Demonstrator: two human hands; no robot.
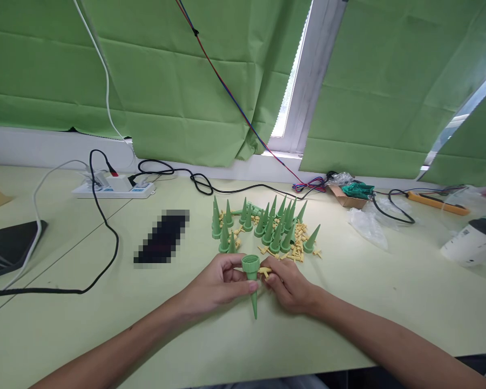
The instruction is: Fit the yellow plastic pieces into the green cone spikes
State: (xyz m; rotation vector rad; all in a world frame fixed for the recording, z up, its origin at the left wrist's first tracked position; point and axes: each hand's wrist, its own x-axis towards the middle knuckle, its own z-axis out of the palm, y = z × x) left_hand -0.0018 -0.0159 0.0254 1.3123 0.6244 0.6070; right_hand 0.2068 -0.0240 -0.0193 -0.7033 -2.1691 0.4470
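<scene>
Both hands are at work above the desk (429, 286), between its near edge and the cluster beyond. Thumb in front and fingers behind, the left hand (222, 283) grips a green spike (250, 267), its ridged round cap up and its point down. At the spike's side, just below the cap, the right hand (289, 283) pinches a small yellow fitting (264, 270); whether it is seated in the spike cannot be told.

Farther in, more green cones (268, 229) stand points up on the desk, with loose yellow pieces (298, 246) lying among them, thickest on the right. Left of these lies a dark pixelated patch (162, 237); nearer the desk's left side is a flat black object (10, 243) crossed by a white cable. Toward the right side a white cup (472, 243) with a dark lid leans.

Along the far edge sit a white power strip (113, 189) toward the left corner, a black cord (243, 190), a small cardboard box (348, 198) and, toward the right corner, an orange tool (437, 203). Green curtains (178, 81) hang behind.
</scene>
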